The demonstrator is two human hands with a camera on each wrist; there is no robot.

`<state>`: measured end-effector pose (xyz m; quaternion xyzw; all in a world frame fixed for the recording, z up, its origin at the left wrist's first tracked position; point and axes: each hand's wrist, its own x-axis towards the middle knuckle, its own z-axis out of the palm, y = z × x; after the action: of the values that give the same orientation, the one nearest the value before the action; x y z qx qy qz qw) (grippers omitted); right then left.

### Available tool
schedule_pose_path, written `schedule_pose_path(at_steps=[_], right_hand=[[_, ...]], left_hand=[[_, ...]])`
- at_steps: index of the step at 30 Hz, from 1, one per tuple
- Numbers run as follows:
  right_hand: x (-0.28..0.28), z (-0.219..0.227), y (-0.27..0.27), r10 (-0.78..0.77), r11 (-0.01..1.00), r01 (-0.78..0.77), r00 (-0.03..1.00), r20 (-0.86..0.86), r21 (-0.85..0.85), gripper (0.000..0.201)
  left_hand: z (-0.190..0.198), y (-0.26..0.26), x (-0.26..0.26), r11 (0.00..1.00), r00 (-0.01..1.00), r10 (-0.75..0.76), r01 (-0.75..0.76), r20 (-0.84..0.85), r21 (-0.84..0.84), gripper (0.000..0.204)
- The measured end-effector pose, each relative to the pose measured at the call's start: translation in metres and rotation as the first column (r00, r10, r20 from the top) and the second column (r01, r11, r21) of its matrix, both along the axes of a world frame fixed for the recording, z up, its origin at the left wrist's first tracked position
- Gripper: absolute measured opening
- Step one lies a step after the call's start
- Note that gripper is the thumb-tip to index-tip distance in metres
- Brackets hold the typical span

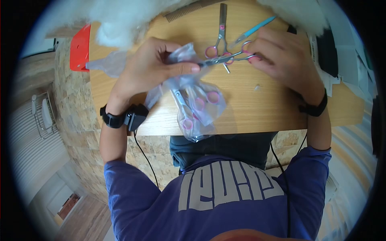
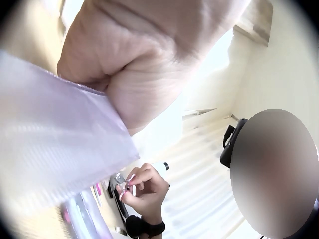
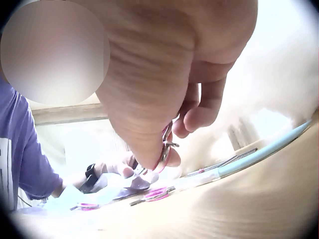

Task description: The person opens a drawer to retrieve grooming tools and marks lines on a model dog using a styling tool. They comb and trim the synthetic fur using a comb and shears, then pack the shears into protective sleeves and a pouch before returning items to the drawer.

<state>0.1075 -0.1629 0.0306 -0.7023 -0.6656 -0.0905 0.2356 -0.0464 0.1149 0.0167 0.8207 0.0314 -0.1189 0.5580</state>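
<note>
My left hand (image 1: 150, 66) pinches a crumpled clear plastic bag (image 1: 213, 110) between thumb and fingers. Scissors with pink finger rings (image 1: 187, 123) show through the bag's lower part, over the table's near edge. In the left wrist view, a sheet of the bag (image 2: 65, 129) hangs from the palm. With its fingers curled at the rings, my right hand (image 1: 283, 58) holds another pair of scissors (image 1: 219, 61), blades pointing left. Their tips reach the bag at my left thumb. The right wrist view shows a pink-lined ring (image 3: 162, 160) at the thumb.
Thinning scissors (image 1: 222, 30) lie on the wooden table (image 1: 261, 108) beyond the hands, beside a teal-handled tool (image 1: 259, 26). A dark comb (image 1: 193, 10) is at the far edge, among white fluffy material (image 1: 116, 30). A red object (image 1: 78, 50) stands at the left.
</note>
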Motion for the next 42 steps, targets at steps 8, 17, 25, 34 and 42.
schedule_pose_path(at_steps=[8, 17, 25, 34, 42], right_hand=[[-0.021, -0.002, -0.001, 0.05, 0.997, -0.05, 0.999, -0.008, 0.053, 0.013], [-0.034, 0.018, 0.001, -0.062, 0.998, 0.064, 0.988, -0.143, 0.008, 0.016], [-0.047, 0.01, 0.014, 0.022, 0.991, 0.004, 0.981, -0.195, 0.131, 0.03], [-0.042, 0.015, 0.017, -0.054, 0.959, 0.144, 0.938, -0.343, 0.243, 0.039], [-0.048, 0.016, 0.016, 0.09, 0.99, -0.019, 0.853, -0.514, 0.142, 0.051]], left_hand=[[0.028, -0.022, 0.004, 0.975, 0.993, -0.112, 0.119, -0.048, 0.187, 0.018], [0.025, -0.032, 0.003, 0.976, 0.955, 0.03, -0.091, 0.294, 0.197, 0.023], [0.013, -0.032, -0.001, 0.978, 0.949, -0.054, -0.013, 0.311, 0.21, 0.019], [0.016, -0.033, -0.002, 0.903, 0.944, 0.3, -0.234, 0.138, -0.36, 0.019], [0.01, -0.029, -0.006, 0.918, 0.948, 0.278, -0.215, 0.154, -0.333, 0.022]])
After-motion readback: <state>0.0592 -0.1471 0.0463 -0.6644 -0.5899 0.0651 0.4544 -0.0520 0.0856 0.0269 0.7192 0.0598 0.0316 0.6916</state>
